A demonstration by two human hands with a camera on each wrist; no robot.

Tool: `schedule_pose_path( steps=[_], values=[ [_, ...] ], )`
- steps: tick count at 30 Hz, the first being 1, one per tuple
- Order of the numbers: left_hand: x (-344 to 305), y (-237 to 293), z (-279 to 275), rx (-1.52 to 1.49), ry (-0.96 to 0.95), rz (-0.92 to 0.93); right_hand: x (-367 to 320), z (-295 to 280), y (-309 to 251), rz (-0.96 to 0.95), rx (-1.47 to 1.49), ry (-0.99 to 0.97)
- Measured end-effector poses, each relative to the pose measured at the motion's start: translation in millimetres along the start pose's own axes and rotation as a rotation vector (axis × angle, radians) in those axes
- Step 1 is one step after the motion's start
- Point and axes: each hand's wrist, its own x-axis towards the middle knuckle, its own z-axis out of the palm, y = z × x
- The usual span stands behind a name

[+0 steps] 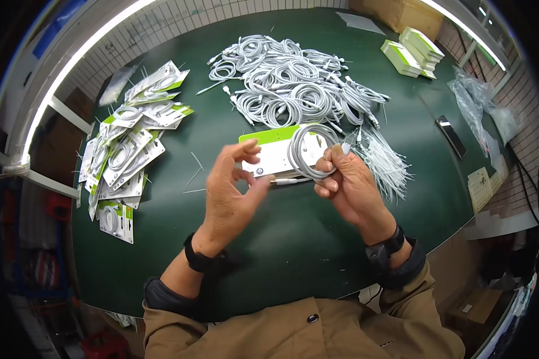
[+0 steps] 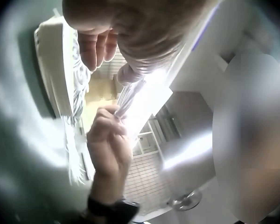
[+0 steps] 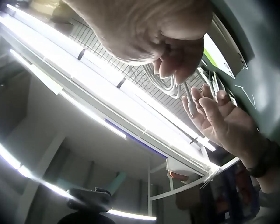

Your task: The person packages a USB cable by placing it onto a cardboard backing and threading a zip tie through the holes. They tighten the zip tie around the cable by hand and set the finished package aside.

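Note:
My right hand (image 1: 356, 188) pinches a coiled grey-white cable (image 1: 294, 151) between thumb and curled fingers, above a stack of white and green cards (image 1: 269, 139). From the coil a cable end with a metal plug (image 1: 274, 181) points left toward my left hand (image 1: 230, 191). That hand is raised with its fingers bent loosely and apart; the plug lies beside its thumb, and whether they touch is unclear. In the right wrist view the left hand (image 3: 233, 126) faces the coil (image 3: 161, 83), palm showing. In the left wrist view the right hand (image 2: 109, 140) holds the coil (image 2: 127, 100).
A heap of coiled cables (image 1: 299, 84) lies behind the cards, with white ties (image 1: 380, 161) at its right. Carded cables (image 1: 123, 149) are piled at left. Toward the right are a phone (image 1: 451, 136), card stacks (image 1: 410, 54) and plastic bags (image 1: 482, 105).

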Motion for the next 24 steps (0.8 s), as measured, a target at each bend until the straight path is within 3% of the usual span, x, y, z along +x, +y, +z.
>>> schedule_pose_path(
  steps=[2, 4, 8, 9, 13, 17, 20, 24],
  values=[
    [-14.6, -7.4, 12.2, -0.43, -0.12, -0.25, -1.0, 2.5, 0.9, -0.028, 0.023, 0.033],
    [-24.3, -2.8, 26.5, -0.65, -0.134, -0.38, -1.5, 1.9, 6.4, -0.053, 0.033, 0.024],
    [-23.9, 7.8, 48.7, -0.827, -0.072, -0.418, -1.5, 4.0, 28.6, 0.001, -0.033, -0.006],
    [-22.4, 15.4, 57.8, -0.841, 0.047, -0.433, -2.4, 3.7, 33.0, 0.021, -0.051, -0.018],
    [-17.8, 12.4, 54.7, -0.967, 0.211, -0.549, -4.8, 11.4, 36.6, 0.081, -0.083, -0.015],
    [-15.0, 8.6, 43.7, -0.957, 0.174, -0.58, -4.6, 10.3, 41.8, 0.098, -0.078, -0.031],
    [-16.7, 3.1, 41.5, -1.004, 0.153, -0.632, -5.7, 12.5, 42.8, 0.134, -0.097, 0.059],
    [-16.7, 4.4, 32.8, -1.108, 0.066, -0.634, -5.6, 14.8, 33.1, 0.115, -0.257, 0.041]
  ],
)
